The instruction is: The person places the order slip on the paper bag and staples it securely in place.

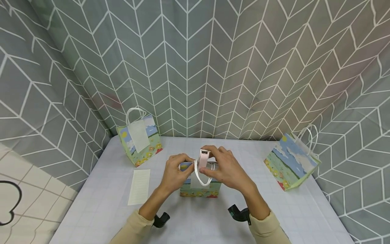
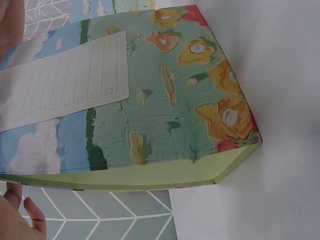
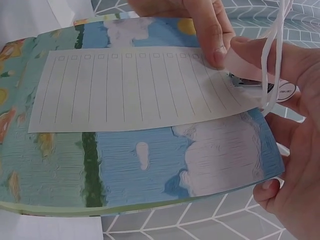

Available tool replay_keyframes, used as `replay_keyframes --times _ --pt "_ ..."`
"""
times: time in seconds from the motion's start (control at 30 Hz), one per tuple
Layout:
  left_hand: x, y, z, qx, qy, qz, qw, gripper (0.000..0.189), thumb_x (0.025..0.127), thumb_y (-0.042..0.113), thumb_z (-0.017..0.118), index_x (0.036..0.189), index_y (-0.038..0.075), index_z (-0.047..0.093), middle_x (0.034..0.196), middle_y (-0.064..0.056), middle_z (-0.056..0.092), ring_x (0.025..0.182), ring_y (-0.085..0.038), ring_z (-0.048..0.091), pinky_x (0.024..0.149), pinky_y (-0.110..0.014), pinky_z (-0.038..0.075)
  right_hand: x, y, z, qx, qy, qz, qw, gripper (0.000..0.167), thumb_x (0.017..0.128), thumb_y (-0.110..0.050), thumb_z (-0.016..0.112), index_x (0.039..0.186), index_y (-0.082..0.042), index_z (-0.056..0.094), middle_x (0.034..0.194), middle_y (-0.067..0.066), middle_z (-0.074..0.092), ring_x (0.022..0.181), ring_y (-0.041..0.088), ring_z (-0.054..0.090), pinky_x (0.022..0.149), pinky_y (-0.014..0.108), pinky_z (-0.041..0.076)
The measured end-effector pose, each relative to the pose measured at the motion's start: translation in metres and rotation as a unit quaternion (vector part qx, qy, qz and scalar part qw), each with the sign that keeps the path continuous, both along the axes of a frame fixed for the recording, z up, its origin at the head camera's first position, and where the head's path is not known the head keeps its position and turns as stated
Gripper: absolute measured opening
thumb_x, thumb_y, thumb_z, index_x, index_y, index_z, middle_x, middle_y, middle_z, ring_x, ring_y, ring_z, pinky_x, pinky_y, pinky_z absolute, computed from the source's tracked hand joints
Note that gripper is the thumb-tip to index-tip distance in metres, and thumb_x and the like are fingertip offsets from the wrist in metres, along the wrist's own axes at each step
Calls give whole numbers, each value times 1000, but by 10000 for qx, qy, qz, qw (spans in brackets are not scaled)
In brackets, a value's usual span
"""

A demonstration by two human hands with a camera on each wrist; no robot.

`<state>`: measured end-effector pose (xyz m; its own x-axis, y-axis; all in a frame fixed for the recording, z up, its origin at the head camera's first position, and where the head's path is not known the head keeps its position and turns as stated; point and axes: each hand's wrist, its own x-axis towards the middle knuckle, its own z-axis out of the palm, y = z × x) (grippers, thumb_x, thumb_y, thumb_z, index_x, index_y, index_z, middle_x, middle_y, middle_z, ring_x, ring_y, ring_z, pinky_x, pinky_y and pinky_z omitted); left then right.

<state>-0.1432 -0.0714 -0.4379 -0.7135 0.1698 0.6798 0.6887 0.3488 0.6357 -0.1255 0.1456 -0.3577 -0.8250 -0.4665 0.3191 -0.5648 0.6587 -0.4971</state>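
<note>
holding a pink stapler (image 1: pixel 203 161) at the top of a painted paper bag (image 1: pixel 201 192)

the bag is at lower centre of the head view. the right hand (image 1: pixel 226 169) has its grip curled round the stapler, just beside the bag's white handle (image 1: pixel 203 185); the left hand (image 1: pixel 178 172) has its grip together, pinching the bag's top edge. a lined note (image 3: pixel 140 90) lies against the bag's front. on the white tabletop (image 1: pixel 195 223), a loose sheet (image 1: pixel 139 187) lies at lower left, a second bag (image 1: pixel 154 138) stands above it in the frame, and a third bag (image 1: pixel 289 162) stands at right
</note>
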Motion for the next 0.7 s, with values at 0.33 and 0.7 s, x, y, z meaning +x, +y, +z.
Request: replay_keyframes --times 0.33,0.7 --pt "1 -1 1 -10 -36 -64 10000 5 89 15 78 93 13 75 92 5 75 89 -14 70 90 -51 42 -4 2 -4 -53 -16 83 10000 62 82 -41 83 137 -32 55 106 -5 64 102 12 54 84 39 36" --pt "1 -3 2 -40 -65 -116 9999 10 88 10 77 95 17 76 93 6 75 90 -14 69 91 -50 40 -6 2 -8 -139 152 110 9997 59 82 -40 83 135 -32 57 101 -7 61 100 13 55 85 39 37"
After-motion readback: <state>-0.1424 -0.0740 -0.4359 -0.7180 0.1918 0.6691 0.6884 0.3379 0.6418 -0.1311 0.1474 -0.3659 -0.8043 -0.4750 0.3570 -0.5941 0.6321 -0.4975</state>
